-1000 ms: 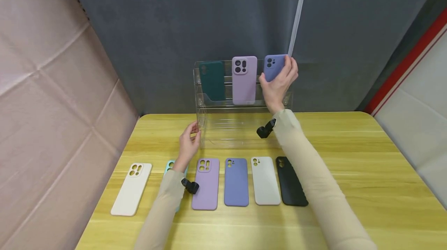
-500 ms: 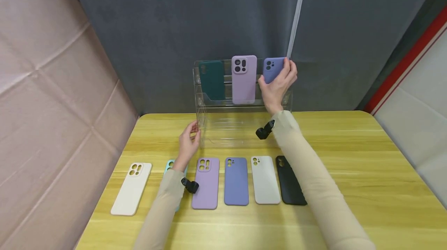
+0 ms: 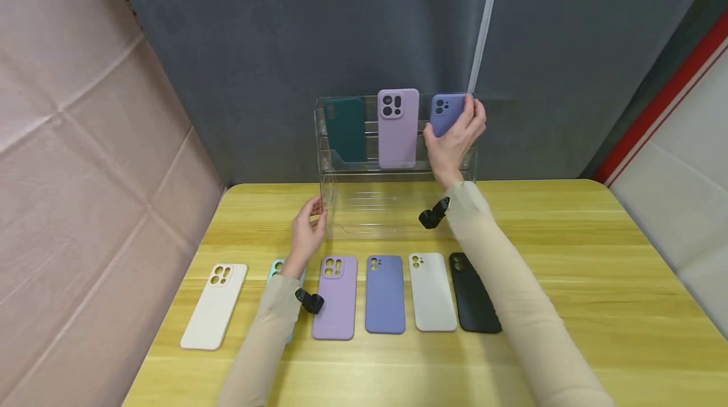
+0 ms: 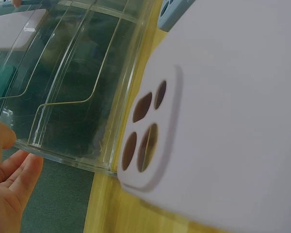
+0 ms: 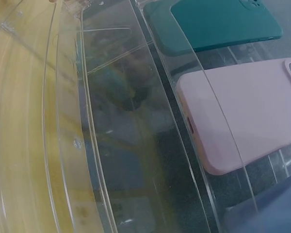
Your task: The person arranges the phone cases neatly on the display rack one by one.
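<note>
My right hand (image 3: 452,145) grips a blue-purple phone case (image 3: 446,115) by its two sides at the right end of the top tier of a clear acrylic rack (image 3: 375,205). The case's lower part is behind the hand; a blurred blue piece of it shows in the right wrist view. Beside it on that tier stand a light purple phone case (image 3: 398,132) and a dark green phone case (image 3: 345,132), both upright and leaning back. My left hand (image 3: 307,236) holds the rack's left side edge, thumb (image 4: 2,136) on one side and fingers (image 4: 26,174) on the other.
In front of the rack several cases lie in a row on the wooden table (image 3: 569,255): cream (image 3: 210,312), turquoise partly under the left arm (image 3: 275,268), purple (image 3: 341,306), blue-purple (image 3: 385,299), white (image 3: 433,296) and black (image 3: 472,299). A grey curtain (image 3: 273,66) hangs behind.
The blue-purple case in my right hand has come down slightly in the rack's top tier. My left hand has stayed at the rack's side.
</note>
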A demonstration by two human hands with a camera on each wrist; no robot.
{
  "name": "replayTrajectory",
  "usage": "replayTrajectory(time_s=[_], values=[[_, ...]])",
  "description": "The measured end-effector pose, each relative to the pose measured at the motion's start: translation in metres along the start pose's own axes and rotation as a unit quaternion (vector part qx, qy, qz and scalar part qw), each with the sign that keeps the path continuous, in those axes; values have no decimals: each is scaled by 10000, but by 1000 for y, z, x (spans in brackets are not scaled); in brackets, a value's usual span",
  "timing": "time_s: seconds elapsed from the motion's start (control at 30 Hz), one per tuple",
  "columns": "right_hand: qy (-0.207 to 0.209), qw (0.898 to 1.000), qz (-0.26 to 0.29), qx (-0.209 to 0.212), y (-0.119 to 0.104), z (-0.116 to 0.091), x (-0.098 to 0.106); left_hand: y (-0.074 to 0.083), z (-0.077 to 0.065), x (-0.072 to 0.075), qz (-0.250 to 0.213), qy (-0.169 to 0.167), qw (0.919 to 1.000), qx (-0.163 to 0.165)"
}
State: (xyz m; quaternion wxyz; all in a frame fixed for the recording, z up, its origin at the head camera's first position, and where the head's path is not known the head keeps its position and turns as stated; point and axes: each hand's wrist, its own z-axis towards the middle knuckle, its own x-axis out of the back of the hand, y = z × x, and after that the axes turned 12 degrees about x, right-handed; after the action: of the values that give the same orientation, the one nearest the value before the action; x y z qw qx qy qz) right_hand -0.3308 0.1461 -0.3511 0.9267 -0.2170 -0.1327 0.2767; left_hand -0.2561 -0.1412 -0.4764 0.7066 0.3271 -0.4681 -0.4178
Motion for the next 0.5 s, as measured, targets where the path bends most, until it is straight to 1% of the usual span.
replayTrajectory(time_s=[0.27,0.4,0.5], values=[[-120,9998,-4,140,-1,1,7,2,0,0,35,-26,10000,71],[-208,9995,66,217,-2,2,14,1,0,-1,-3,-11,10000,75],[-318,9992,132,194,-2,3,21,0,0,-2,-22,7,10000,72]])
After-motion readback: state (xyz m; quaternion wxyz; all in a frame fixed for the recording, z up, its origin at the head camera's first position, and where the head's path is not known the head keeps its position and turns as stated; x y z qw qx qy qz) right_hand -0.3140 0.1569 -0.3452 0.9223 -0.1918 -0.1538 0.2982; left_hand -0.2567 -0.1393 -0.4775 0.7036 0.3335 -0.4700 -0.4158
